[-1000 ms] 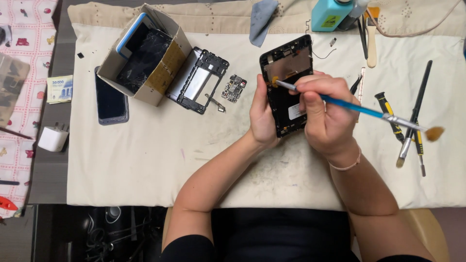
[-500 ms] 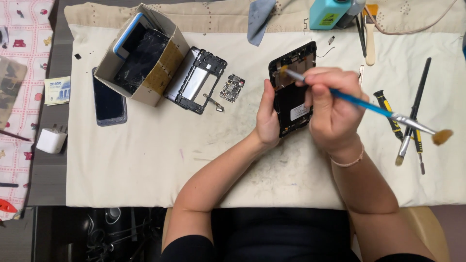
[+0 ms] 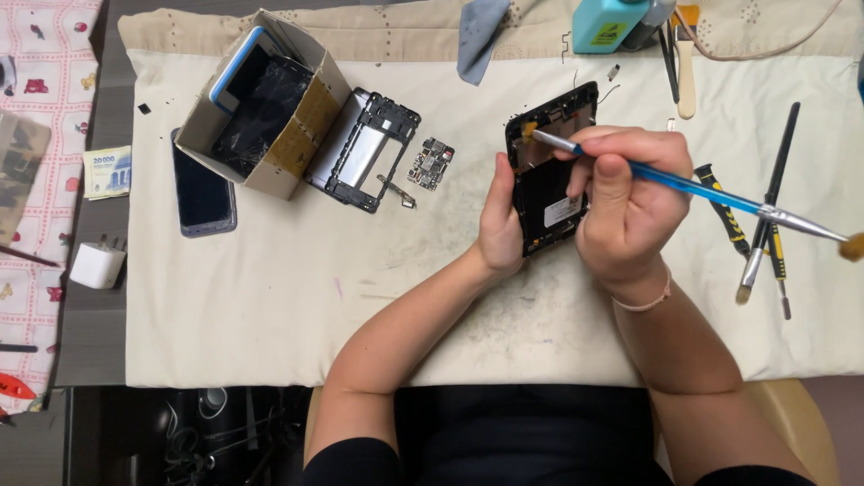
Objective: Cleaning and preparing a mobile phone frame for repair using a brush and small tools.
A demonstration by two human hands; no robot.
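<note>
Black opened phone body (image 3: 551,175) is standing tilted on the cream cloth (image 3: 270,297), left hand (image 3: 500,220) clasping its left edge, while the right hand (image 3: 621,202), just right, is pinching a blue-handled brush (image 3: 666,180) slanting up-left onto its top.

slim paintbrush handle (image 3: 684,183): blue
opened phone body (image 3: 551,171): black
cloth table cover (image 3: 270,306): cream
plastic bottle (image 3: 607,22): turquoise
side cloth (image 3: 40,63): pink checked

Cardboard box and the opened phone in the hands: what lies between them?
Head view: a phone frame against the box, then a small circuit board, before the phone.
</note>
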